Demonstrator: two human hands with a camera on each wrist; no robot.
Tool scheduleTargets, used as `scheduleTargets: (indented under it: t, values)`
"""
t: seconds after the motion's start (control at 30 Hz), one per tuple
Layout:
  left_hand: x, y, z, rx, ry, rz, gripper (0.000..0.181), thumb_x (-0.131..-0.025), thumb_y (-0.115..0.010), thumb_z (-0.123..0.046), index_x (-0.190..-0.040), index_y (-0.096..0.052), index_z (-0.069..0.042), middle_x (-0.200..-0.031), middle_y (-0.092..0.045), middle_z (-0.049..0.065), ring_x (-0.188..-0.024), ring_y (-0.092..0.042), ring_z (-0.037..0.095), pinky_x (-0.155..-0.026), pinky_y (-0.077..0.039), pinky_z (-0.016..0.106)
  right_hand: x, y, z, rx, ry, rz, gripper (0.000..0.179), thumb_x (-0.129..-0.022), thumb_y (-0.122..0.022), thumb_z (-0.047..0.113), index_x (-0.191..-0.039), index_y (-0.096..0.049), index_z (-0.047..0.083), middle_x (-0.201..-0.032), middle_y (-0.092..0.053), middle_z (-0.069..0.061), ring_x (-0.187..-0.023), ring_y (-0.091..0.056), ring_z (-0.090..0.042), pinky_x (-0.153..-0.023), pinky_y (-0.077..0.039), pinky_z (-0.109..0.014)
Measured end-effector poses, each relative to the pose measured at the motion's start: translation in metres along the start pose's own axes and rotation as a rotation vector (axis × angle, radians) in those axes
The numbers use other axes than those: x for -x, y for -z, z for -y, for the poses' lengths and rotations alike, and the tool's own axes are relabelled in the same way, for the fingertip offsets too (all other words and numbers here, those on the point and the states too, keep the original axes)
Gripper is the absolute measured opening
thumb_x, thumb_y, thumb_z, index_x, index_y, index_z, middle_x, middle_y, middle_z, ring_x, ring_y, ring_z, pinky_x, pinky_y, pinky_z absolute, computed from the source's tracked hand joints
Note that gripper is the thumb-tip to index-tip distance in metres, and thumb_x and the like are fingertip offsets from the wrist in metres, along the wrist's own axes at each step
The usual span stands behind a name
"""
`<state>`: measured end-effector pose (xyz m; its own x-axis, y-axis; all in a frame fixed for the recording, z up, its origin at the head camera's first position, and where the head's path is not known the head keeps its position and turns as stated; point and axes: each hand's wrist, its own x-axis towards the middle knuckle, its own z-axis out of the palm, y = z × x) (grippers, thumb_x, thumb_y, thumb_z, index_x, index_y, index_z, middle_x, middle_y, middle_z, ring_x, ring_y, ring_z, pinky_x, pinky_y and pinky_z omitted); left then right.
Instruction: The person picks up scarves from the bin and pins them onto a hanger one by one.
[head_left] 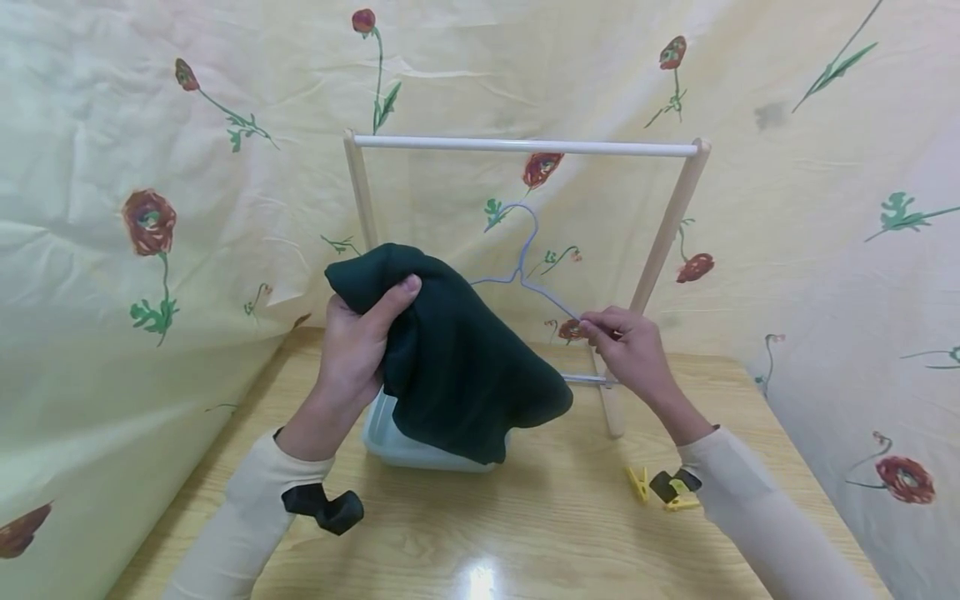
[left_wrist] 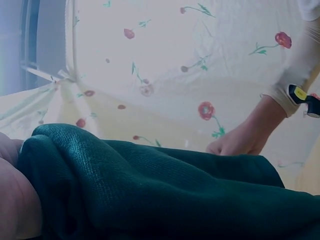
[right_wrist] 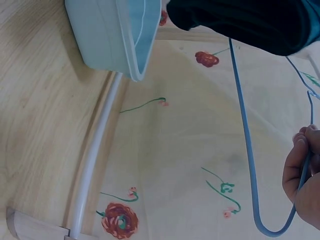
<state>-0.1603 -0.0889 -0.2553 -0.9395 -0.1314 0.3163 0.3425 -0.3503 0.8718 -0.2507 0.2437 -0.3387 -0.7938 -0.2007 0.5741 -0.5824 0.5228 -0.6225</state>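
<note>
A dark green cloth (head_left: 465, 358) hangs from my left hand (head_left: 356, 342), which grips its upper left part with the thumb lying on top. My right hand (head_left: 630, 350) pinches the right arm of a blue wire hanger (head_left: 549, 295), whose hook points up. From the head view, the cloth covers the hanger's left arm and lower bar. Part of the hanger (right_wrist: 245, 125) shows in the right wrist view, its lower bar passing behind the cloth (right_wrist: 250, 22). Folds of the cloth (left_wrist: 150, 185) fill the lower part of the left wrist view.
Behind the hands stands a rack with a white top bar (head_left: 525, 145) and wooden posts. A light blue plastic basin (head_left: 420, 450) sits on the wooden table (head_left: 450, 533) beneath the cloth. Yellow clothespins (head_left: 637, 483) lie near the right forearm. Flowered fabric (head_left: 247, 183) surrounds the table.
</note>
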Motion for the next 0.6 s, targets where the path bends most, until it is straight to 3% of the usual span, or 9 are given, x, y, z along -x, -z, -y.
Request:
scheduleTargets:
  t: [0.47, 0.6]
  values:
    - [-0.008, -0.009, -0.006, 0.039, -0.014, 0.023, 0.011, -0.096, -0.072, -0.015, -0.107, -0.069, -0.014, -0.105, -0.071, 0.004, -0.091, -0.068, 0.021, -0.09, -0.058, 0.034, 0.012, -0.017, -0.009, -0.036, -0.006, 0.062, 0.012, -0.096, -0.069, 0.003, -0.102, -0.078, -0.002, -0.084, -0.069, -0.012, -0.065, -0.057, -0.011, -0.057, -0.048, -0.017]
    - [-0.01, -0.011, -0.005, 0.05, -0.004, 0.017, 0.01, -0.095, -0.073, -0.015, -0.104, -0.07, -0.015, -0.103, -0.071, 0.003, -0.09, -0.068, 0.02, -0.089, -0.057, 0.034, 0.015, -0.024, -0.008, -0.011, 0.031, 0.073, 0.01, -0.095, -0.07, 0.0, -0.1, -0.078, -0.002, -0.081, -0.069, -0.009, -0.063, -0.056, -0.01, -0.054, -0.047, -0.019]
